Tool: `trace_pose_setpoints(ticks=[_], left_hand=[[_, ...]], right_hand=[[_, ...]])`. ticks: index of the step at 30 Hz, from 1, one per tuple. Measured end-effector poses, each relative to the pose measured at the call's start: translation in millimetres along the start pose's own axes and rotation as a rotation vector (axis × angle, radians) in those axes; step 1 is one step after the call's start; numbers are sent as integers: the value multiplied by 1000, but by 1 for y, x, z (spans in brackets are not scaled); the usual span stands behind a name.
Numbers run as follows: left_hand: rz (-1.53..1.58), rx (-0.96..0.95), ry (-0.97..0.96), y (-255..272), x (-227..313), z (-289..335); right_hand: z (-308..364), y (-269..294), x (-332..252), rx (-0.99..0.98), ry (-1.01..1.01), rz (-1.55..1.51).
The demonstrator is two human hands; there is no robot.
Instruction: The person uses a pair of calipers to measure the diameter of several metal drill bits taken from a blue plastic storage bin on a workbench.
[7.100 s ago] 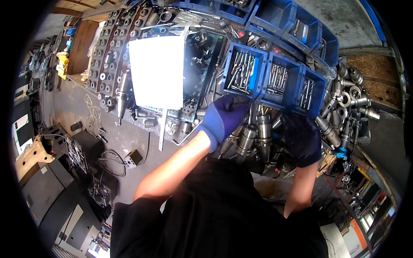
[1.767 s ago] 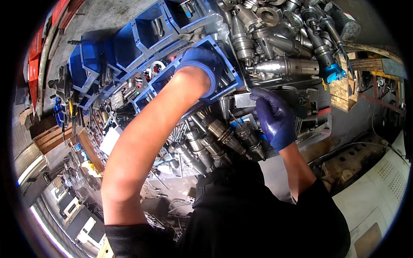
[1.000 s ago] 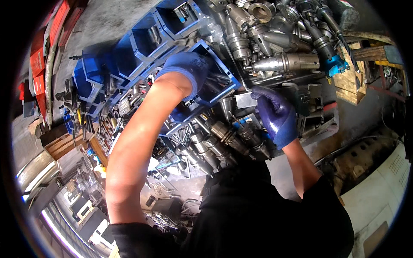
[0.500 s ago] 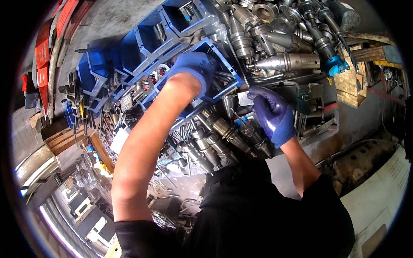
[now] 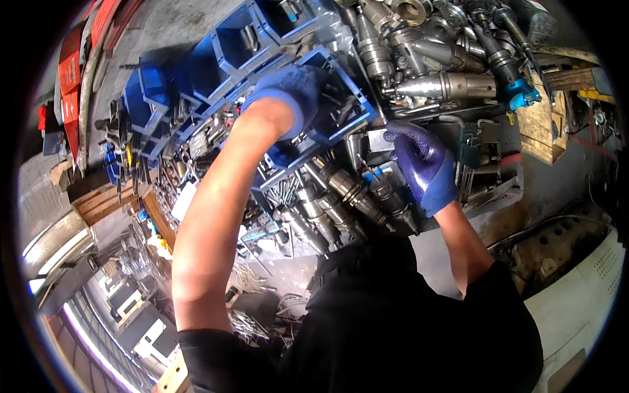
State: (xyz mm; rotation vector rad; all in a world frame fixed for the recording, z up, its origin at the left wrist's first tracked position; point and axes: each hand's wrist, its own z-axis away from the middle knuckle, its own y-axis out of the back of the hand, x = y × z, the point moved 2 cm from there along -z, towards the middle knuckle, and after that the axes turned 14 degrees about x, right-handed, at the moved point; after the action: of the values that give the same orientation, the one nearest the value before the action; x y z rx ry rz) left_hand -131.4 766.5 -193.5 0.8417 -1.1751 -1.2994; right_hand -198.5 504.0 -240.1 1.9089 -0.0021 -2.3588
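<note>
My left hand (image 5: 283, 95), in a blue glove, reaches into a blue plastic bin (image 5: 358, 124) holding small dark metal pieces. Its fingers are hidden behind the back of the hand, so what they touch does not show. My right hand (image 5: 424, 167), in a shiny purple-blue coated glove, is closed with curled fingers beside a flat silver metal block (image 5: 379, 140). Whatever lies within those fingers, if anything, cannot be made out. Just left of and below this hand several steel tool holders (image 5: 354, 196) lie side by side.
More blue bins (image 5: 239, 42) run off to the left. At the far right is a heap of steel tool holders (image 5: 445, 86), with a blue-tipped cutter (image 5: 522, 96) and a wooden block (image 5: 541, 124). Red strips (image 5: 70, 72) stand at the left edge.
My left hand has shifted slightly left within the bin, toward its left side. My right hand keeps nearly the same place and curl. The whole view has moved a little.
</note>
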Motion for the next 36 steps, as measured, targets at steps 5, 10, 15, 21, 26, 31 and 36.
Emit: trace_pose_setpoints(ticks=[5,10,15,21,26,31,36], left_hand=[[64,24,170,7,12,8],[224,23,380,1,-8,20],[251,281,388,27,-25,52],[1412,636,632,57,-13,148],[2164,608,569,0,21,270],[2146,351,127,-61,77,338],[2140,316,215,-89,91,396]], right_hand=[[1,-5,-9,-6,-35,-35],[15,2,1,9,35,-83],[44,-7,-2,-62,10,-5],[79,-6,-1,-81,17,-9],[91,-11,-3,-158,85,56],[123,-42,-29,-375,-160,52],[169,-86,-32,-548,-108,76]])
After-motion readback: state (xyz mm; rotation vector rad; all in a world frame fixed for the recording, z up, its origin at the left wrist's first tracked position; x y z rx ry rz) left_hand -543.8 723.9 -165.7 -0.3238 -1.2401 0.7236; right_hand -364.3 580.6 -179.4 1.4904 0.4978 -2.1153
